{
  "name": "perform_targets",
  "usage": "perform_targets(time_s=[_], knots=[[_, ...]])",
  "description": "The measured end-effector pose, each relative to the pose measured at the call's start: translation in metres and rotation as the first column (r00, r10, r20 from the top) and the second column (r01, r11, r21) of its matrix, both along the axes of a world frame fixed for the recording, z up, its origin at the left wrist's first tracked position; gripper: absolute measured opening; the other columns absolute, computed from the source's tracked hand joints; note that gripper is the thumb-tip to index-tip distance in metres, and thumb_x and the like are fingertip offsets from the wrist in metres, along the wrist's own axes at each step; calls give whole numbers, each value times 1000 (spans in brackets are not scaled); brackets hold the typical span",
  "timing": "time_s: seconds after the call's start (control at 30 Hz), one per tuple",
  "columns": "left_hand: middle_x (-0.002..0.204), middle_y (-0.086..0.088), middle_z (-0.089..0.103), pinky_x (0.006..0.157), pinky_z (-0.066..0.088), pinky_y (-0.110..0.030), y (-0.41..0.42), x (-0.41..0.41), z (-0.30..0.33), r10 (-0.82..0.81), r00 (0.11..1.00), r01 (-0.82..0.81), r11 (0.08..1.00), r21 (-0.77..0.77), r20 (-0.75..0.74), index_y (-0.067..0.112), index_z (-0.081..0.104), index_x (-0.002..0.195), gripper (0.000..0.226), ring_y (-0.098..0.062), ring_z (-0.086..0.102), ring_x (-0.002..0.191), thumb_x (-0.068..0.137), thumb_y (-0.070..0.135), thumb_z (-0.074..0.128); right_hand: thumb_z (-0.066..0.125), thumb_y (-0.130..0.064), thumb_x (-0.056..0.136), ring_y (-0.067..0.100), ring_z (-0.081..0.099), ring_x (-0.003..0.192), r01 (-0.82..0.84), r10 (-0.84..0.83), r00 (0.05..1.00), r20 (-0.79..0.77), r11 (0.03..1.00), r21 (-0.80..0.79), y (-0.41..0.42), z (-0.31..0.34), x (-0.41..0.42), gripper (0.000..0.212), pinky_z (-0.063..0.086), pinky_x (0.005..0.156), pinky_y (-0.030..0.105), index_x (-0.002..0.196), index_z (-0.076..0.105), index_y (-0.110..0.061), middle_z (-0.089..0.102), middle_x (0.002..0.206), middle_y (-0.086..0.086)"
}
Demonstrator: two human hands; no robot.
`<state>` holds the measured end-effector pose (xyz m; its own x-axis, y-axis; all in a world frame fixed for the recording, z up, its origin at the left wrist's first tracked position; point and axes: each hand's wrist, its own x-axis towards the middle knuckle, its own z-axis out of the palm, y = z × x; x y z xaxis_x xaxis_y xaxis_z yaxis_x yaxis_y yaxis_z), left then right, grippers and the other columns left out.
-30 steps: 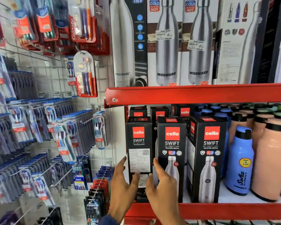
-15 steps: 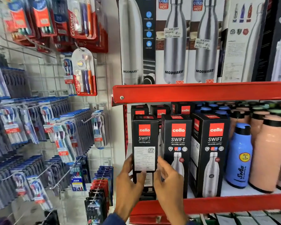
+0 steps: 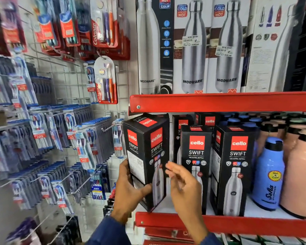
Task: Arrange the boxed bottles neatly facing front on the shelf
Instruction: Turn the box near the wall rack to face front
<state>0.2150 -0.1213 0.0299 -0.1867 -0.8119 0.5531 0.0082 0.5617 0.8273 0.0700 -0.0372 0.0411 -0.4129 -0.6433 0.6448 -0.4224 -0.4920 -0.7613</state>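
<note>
A black boxed bottle (image 3: 147,156) with red labels is tilted at the left end of the red shelf (image 3: 237,224), one corner turned toward me, so two faces show. My left hand (image 3: 129,190) grips its lower left side. My right hand (image 3: 182,184) hovers just right of the box, fingers apart and blurred, holding nothing. Two more black boxed bottles (image 3: 195,167) (image 3: 235,170) stand upright to the right, pictures facing front. Further black boxes (image 3: 209,121) stand behind them.
Loose blue bottles (image 3: 268,174) and peach bottles (image 3: 300,175) fill the shelf's right part. Tall steel-bottle boxes (image 3: 193,48) stand on the red shelf above (image 3: 219,101). Toothbrush packs (image 3: 102,80) hang on wire hooks at left, close to the held box.
The left box has been turned from its label side toward its picture face, and it now leans. My right hand has let go and moved slightly away.
</note>
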Motion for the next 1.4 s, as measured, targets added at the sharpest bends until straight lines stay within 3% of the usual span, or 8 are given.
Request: perform_targets(time_s=[0.13, 0.23, 0.43, 0.77, 0.9, 1.1, 1.2, 1.4], knots=[[119, -2, 68, 88, 56, -24, 2, 12, 5, -158, 985, 160, 987, 20, -61, 20, 47, 130, 84, -21, 65, 113, 57, -10, 75, 63, -21, 89, -8, 50, 121, -74, 92, 989, -112, 986, 148, -4, -6, -10, 52, 43, 105, 22, 138, 46, -25, 52, 134, -20], [129, -5, 65, 92, 55, -26, 1, 14, 6, -215, 976, 217, 975, 43, -46, 19, 44, 139, 86, -20, 62, 119, 62, -13, 66, 65, -22, 89, -26, 47, 103, -88, 110, 987, -118, 979, 184, -7, -11, -6, 53, 42, 93, 5, 138, 45, -24, 47, 119, -35], [146, -4, 53, 112, 42, -42, -12, 1, -5, -270, 962, 268, 962, 54, 38, 15, 41, 145, 61, -21, 49, 136, 92, -14, 50, 63, -15, 90, 5, 55, 117, 12, -5, 999, -40, 984, 178, -18, -26, -12, 46, 43, 82, 0, 134, 51, -19, 56, 126, -12], [151, 5, 47, 118, 33, -49, -28, -23, -35, -263, 963, 259, 964, 63, 65, 26, 34, 149, 58, -9, 43, 139, 99, 4, 51, 61, -10, 90, 2, 53, 109, 175, -154, 982, -109, 961, 215, -34, -49, -20, 45, 35, 79, -8, 134, 50, -10, 56, 119, -9], [150, 8, 48, 119, 32, -42, -37, -28, -43, -247, 967, 241, 967, 79, 70, 29, 33, 148, 57, -7, 42, 140, 99, 6, 50, 59, -15, 92, -1, 56, 110, 223, -190, 970, -150, 943, 247, -43, -61, -23, 43, 41, 92, 6, 134, 51, -10, 64, 127, 4], [141, 18, 56, 105, 45, -17, -35, -30, -60, -221, 973, 214, 970, 118, 58, 32, 40, 145, 57, 0, 54, 128, 96, 9, 58, 61, -12, 90, -33, 47, 88, 251, -219, 960, -172, 948, 195, -44, -71, -26, 39, 40, 88, -1, 129, 56, -12, 61, 117, -13], [124, 35, 59, 90, 46, -4, -30, -30, -74, -138, 986, 129, 987, 98, 93, 38, 45, 136, 59, 15, 57, 113, 90, 10, 68, 63, -14, 89, -29, 51, 86, 278, -239, 954, -183, 932, 233, -41, -85, -25, 41, 41, 88, 2, 129, 56, -13, 67, 117, -5], [105, 44, 64, 97, 50, -16, -28, -29, -97, -17, 990, 1, 994, 111, 139, 40, 50, 130, 61, 11, 64, 107, 81, 16, 79, 65, -14, 88, -3, 61, 99, 293, -251, 953, -170, 907, 304, -39, -100, -21, 40, 46, 94, 13, 127, 58, -10, 68, 120, 5]])
